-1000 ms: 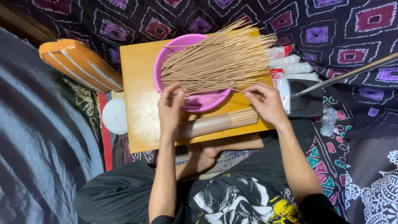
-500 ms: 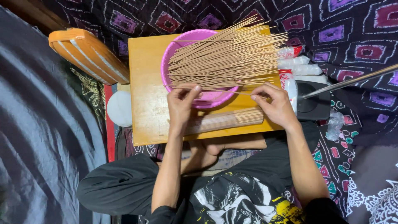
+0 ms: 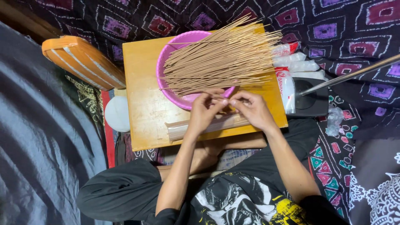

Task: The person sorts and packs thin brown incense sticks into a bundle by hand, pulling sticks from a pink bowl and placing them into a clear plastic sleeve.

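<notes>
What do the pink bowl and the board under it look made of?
Pink bowl: probably plastic, given its uniform bright colour, thin rim and soft sheen. Board: likely wood or laminate, yellow-tan with a smooth, slightly glossy face and faint scuff marks; the grain is too blurred to tell.

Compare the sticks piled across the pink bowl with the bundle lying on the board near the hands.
The bowl pile is loose and fanned, its ends splayed; the near bundle lies tight and parallel. The pile rests raised on the pink bowl; the bundle lies flat on the wooden board. Both are thin tan sticks.
</notes>
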